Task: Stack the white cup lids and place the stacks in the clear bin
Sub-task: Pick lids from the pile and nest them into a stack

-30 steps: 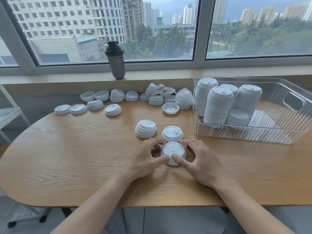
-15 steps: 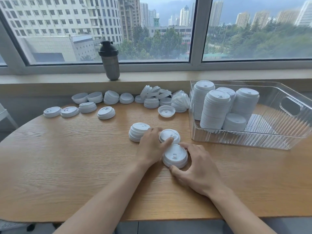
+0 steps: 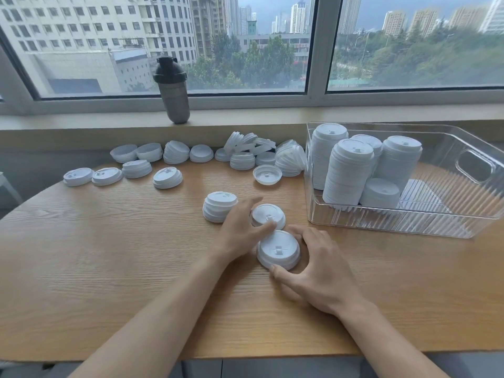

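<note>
change: left hand (image 3: 240,230) moved off the near lid stack (image 3: 278,251) onto the second lid stack (image 3: 268,215) behind it; right hand (image 3: 316,264) stayed.
left grip: fingers curled round second stack, thumb across its front.
right grip: thumb and fingers pinch near stack's rim.
step: merging small stacks, centre frame; likely lift second stack onto near one, rims aligned.
clear bin (image 3: 463,214): right, holds tall stacks.
loose lids (image 3: 240,156): upper centre.
counter (image 3: 109,255): wood grain, rounded edge.
room: windowsill, shaker bottle (image 3: 173,91), city outside.
</note>
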`<state>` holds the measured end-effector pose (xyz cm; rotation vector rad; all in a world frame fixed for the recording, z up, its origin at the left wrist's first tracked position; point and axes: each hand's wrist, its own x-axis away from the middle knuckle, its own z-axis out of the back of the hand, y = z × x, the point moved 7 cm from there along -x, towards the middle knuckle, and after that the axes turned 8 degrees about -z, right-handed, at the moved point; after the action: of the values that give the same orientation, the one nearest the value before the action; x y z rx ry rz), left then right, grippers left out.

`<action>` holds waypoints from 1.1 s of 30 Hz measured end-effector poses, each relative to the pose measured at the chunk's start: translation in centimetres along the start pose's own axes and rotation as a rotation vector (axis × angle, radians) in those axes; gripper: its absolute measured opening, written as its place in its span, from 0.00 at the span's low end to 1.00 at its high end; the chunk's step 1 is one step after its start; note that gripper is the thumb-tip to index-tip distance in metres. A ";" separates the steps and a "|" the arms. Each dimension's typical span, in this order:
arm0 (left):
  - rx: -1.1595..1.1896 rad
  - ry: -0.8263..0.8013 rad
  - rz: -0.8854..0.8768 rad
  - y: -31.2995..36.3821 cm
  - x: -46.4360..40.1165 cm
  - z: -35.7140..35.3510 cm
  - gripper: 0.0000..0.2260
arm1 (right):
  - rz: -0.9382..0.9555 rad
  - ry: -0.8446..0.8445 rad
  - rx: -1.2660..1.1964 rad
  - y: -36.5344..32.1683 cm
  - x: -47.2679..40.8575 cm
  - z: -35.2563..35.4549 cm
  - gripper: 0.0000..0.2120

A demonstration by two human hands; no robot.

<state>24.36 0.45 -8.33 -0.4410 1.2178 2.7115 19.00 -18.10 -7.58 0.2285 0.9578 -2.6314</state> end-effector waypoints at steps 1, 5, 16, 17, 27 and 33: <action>-0.004 0.016 0.004 -0.3 0.0 0.1 0.32 | -0.006 0.000 -0.005 0.1 0.0 0.0 0.35; -0.020 0.052 0.004 -0.3 0.1 0.6 0.30 | -0.004 -0.002 0.000 0.0 0.1 0.1 0.33; 0.342 0.150 -0.062 1.8 4.4 1.8 0.24 | -0.181 0.019 -0.354 1.9 -0.4 0.4 0.20; 0.334 0.120 -0.071 2.0 4.9 1.4 0.24 | -0.197 0.036 -0.381 2.0 -0.5 0.6 0.14; 0.182 0.035 -0.127 3.2 6.3 0.8 0.27 | -0.070 0.046 -0.297 0.8 -0.1 0.7 0.09; 0.192 0.039 -0.175 3.8 6.6 1.1 0.26 | -0.055 0.059 -0.345 0.2 0.2 1.3 0.14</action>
<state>16.97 -1.24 -7.07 -0.5499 1.3647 2.4239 18.84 -19.18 -6.76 0.1980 1.4332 -2.4648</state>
